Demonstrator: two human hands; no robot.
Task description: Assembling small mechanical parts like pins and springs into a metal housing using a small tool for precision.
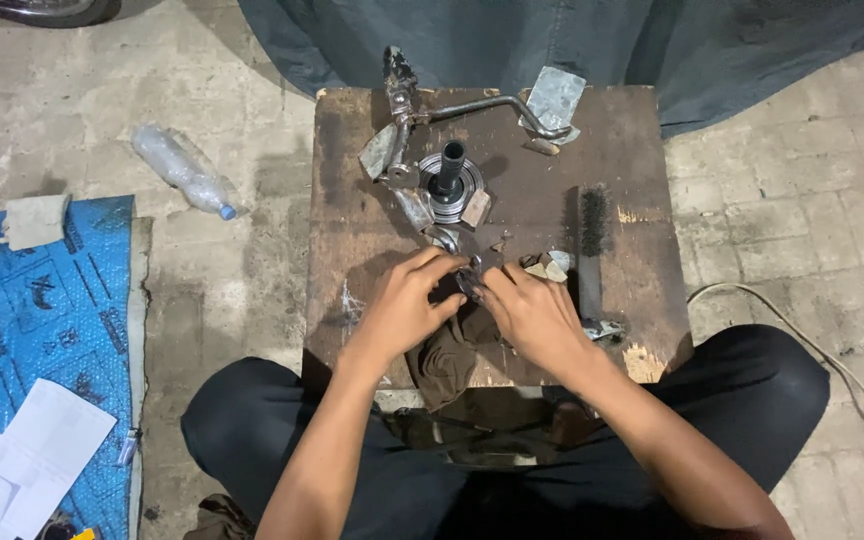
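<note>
Seated person at a low wooden bench (pixel 632 150). Left hand (pixel 404 300) and right hand (pixel 532 315) both pinch a small metal part (pixel 470 278) at the near centre, over a brown rag (pixel 452 350) that cushions it; wire brush (pixel 592 240) waits right.

Your wooden stool top (pixel 632 150) is dark brown, with pale chipped patches near its front right corner. The rag (pixel 447 350) under your hands is dull brown. The round metal part (pixel 447 195) is silver-grey with concentric rings and a black shaft at its centre. The bent lever (pixel 492 105) is bright grey steel. The wire brush (pixel 592 225) has black bristles. Your trousers (pixel 752 390) are black. The mat (pixel 42 320) is blue with dark printed marks; the papers (pixel 27 455) on it are white. The plastic bottle (pixel 182 170) is clear with a blue cap. The floor (pixel 782 220) is mottled grey brick.
</note>
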